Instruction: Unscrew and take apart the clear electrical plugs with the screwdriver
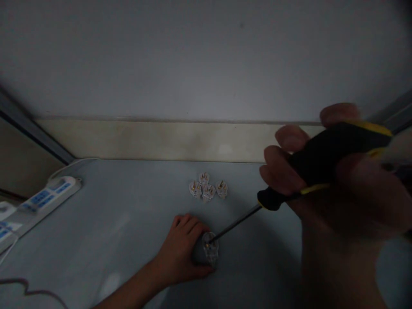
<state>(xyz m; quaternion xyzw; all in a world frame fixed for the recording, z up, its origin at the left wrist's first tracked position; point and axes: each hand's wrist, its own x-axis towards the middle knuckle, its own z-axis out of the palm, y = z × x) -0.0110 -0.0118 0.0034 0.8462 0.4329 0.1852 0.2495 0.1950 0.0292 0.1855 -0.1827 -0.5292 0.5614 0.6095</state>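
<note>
My right hand (350, 189) is wrapped round the thick black and yellow handle of a screwdriver (238, 223), large and close to the camera. The shaft slants down to the left, and its tip meets a clear plastic electrical plug (211, 253). With fingers on one end and thumb on the other, my left hand (185, 251) grips that plug against the table. Several similar clear plugs (208, 192) with metal pins lie in a loose group just beyond it. The tip's exact contact point is too small and dim to make out.
A white power strip (48, 201) with blue sockets lies at the left on the grey table (128, 189), its pale cable running to the back. A dark cord (25, 287) curves at the lower left. A wall (206, 64) with a cream skirting strip (161, 139) bounds the far edge.
</note>
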